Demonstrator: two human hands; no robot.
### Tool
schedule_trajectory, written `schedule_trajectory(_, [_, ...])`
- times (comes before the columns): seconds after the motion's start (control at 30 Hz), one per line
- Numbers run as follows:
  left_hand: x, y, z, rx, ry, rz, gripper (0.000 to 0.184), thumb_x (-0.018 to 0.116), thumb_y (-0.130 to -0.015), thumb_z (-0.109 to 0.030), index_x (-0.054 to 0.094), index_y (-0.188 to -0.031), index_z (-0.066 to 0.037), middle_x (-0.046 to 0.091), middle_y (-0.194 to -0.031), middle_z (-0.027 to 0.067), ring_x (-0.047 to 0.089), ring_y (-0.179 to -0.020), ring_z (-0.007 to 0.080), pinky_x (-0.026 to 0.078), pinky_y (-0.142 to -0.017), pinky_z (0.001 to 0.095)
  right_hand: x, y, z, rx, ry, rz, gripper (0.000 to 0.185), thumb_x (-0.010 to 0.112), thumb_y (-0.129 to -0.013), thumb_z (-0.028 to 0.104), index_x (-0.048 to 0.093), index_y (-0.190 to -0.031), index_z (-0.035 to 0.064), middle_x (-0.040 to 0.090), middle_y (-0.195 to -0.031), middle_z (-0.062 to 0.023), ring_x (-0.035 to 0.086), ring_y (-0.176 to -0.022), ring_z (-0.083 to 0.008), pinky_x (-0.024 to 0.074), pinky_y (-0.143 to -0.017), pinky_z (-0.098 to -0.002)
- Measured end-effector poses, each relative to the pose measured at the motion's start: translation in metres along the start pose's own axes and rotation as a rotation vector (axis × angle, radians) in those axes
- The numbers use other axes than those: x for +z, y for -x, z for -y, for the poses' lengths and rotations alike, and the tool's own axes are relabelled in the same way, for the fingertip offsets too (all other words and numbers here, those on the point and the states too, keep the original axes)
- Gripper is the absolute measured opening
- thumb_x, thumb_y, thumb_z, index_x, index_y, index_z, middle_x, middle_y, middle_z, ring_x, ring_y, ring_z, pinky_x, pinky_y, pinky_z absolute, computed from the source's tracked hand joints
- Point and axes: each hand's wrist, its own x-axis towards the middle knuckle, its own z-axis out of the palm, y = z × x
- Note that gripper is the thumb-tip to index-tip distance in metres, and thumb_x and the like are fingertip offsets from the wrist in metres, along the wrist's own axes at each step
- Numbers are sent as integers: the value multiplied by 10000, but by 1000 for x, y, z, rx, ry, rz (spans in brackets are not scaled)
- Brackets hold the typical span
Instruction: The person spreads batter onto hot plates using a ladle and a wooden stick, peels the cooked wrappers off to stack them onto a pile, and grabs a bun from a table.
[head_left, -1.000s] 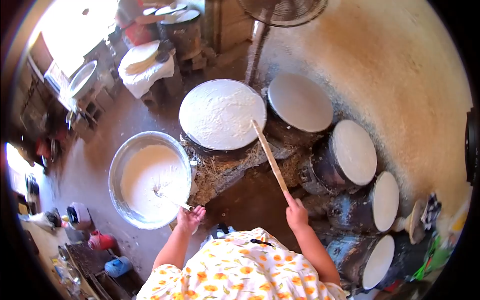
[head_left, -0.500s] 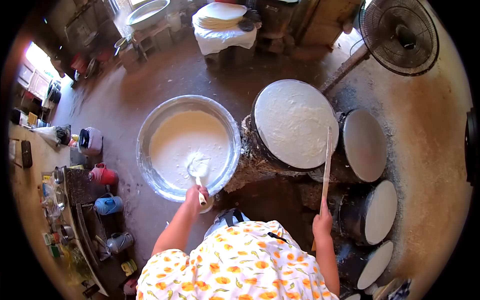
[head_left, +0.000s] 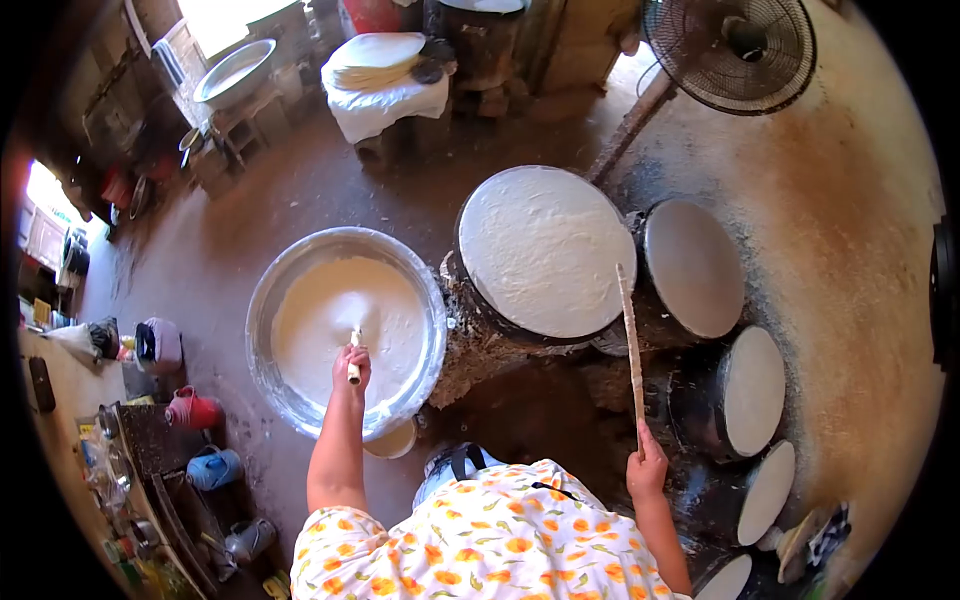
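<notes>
My left hand (head_left: 351, 368) is closed round the pale handle of a ladle (head_left: 356, 336) over the wide metal basin (head_left: 262, 330). The ladle's bowl is sunk out of sight in creamy white batter (head_left: 310, 320). In my right hand (head_left: 647, 462) is a long, thin wooden stick (head_left: 633, 360), its far tip at the right edge of a large round griddle (head_left: 545, 250). A white, slightly rippled layer covers that griddle's top.
Several round-topped drums, one with a grey lid (head_left: 695, 268), curve down the right side. A fan (head_left: 740, 45) stands behind them. At the back, a stack of pale rounds (head_left: 375, 62) lies on white cloth. A red jug (head_left: 192, 408) and a blue jug (head_left: 214, 467) stand left.
The ladle's bowl, visible at the batter's surface before, has gone under as my left hand moved forward over the basin. The stick stays by the griddle's right edge. My view has shifted.
</notes>
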Motion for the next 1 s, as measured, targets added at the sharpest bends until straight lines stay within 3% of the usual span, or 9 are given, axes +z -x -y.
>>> schedule_trajectory(0.07, [14,21,10,-12,-28,33,164,379,-952,-130,392,-913,29,411,-674,27,433,-509,101,400,-436,241,1,3,-4,31,-2,12,613,467,-694,-85,545,-1267,115,611,-922,-199,589,-826,-381,485,-738,-423])
schedule_trajectory(0.17, [53,61,32,85,-149,65,326,387,-962,-142,350,-1138,130,390,-691,24,414,-496,94,376,-392,223,1,0,-12,46,-7,46,626,476,-696,-76,544,-1276,150,591,-848,-191,573,-768,-384,479,-698,-432])
schedule_trajectory(0.27, [105,114,63,97,-301,171,345,369,-970,-125,333,-1207,123,389,-712,30,404,-483,81,390,-373,226,7,-5,-19,-39,-22,48,633,481,-697,-71,537,-1284,160,586,-838,-188,570,-765,-384,479,-694,-431])
schedule_trajectory(0.53, [244,255,156,338,-920,333,348,445,-958,-115,396,-1252,64,406,-693,23,383,-427,44,361,-324,189,15,-31,-17,-103,-113,102,649,462,-701,-92,520,-1301,150,602,-915,-206,588,-829,-383,490,-742,-410])
schedule_trajectory(0.7, [275,295,185,537,-1254,271,331,483,-952,-151,435,-1229,23,446,-682,29,394,-415,44,337,-310,191,18,-41,-13,-140,-111,105,647,465,-702,-96,530,-1292,162,609,-931,-206,590,-838,-385,489,-744,-413])
schedule_trajectory(0.73, [266,293,184,540,-1252,267,331,483,-952,-151,435,-1229,23,446,-682,29,394,-415,44,337,-310,191,20,-43,-12,-172,-139,84,638,469,-704,-94,535,-1286,159,611,-937,-207,592,-846,-387,489,-747,-415])
schedule_trajectory(0.8, [231,276,172,508,-1210,24,268,468,-952,-135,441,-1164,28,436,-672,26,378,-412,47,334,-321,200,24,-46,-13,-194,-164,70,629,472,-706,-91,539,-1281,157,613,-944,-209,593,-853,-388,489,-751,-417])
schedule_trajectory(0.93, [151,239,134,210,-598,-187,171,374,-947,-79,388,-1053,55,386,-659,4,348,-416,50,331,-334,203,27,-46,-15,-229,-184,73,619,481,-701,-90,549,-1267,152,618,-952,-210,599,-866,-389,490,-756,-415])
schedule_trajectory(1.0, [133,240,133,184,-553,-244,211,372,-949,-82,385,-1095,70,385,-661,4,360,-432,46,341,-334,199,30,-50,-16,-239,-201,82,624,485,-696,-89,548,-1268,152,621,-943,-207,601,-853,-390,492,-744,-415])
